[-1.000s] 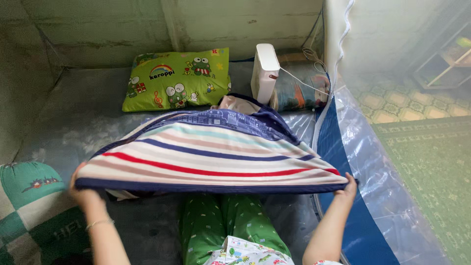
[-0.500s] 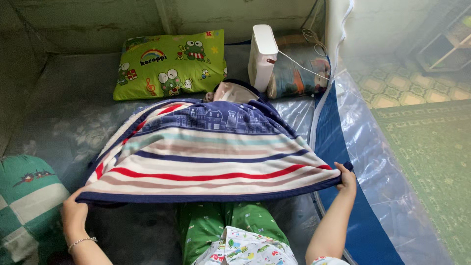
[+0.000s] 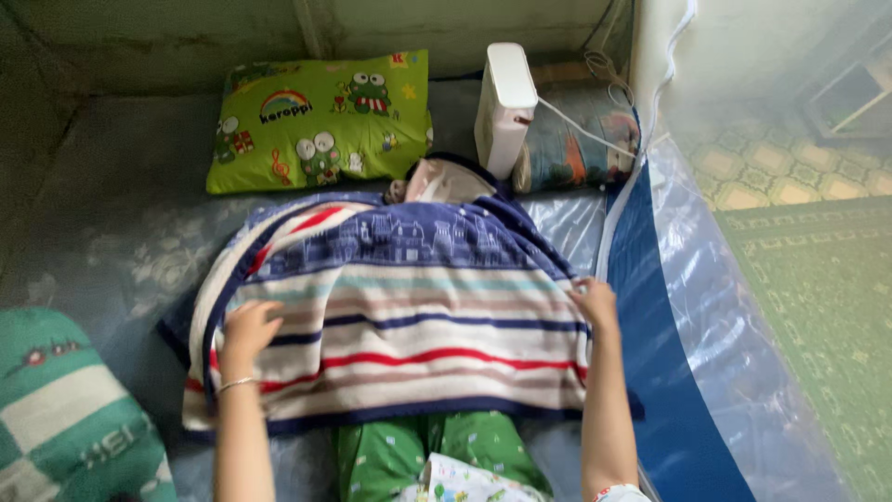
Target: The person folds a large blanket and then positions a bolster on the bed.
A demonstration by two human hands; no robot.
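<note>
While a green checked cushion (image 3: pixel 65 409) sits at the near left, the left hand (image 3: pixel 246 330) rests open and flat on the striped blanket (image 3: pixel 400 325), which lies spread across the mattress (image 3: pixel 121 232). At the blanket's right edge, the right hand (image 3: pixel 595 305) presses down, fingers loose, gripping nothing.

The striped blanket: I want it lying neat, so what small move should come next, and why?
Probably smooth the striped blanket outward with the left hand, toward its left edge. That side looks bunched and folded on the mattress, while the right hand already rests flat at the straighter right edge.
</note>
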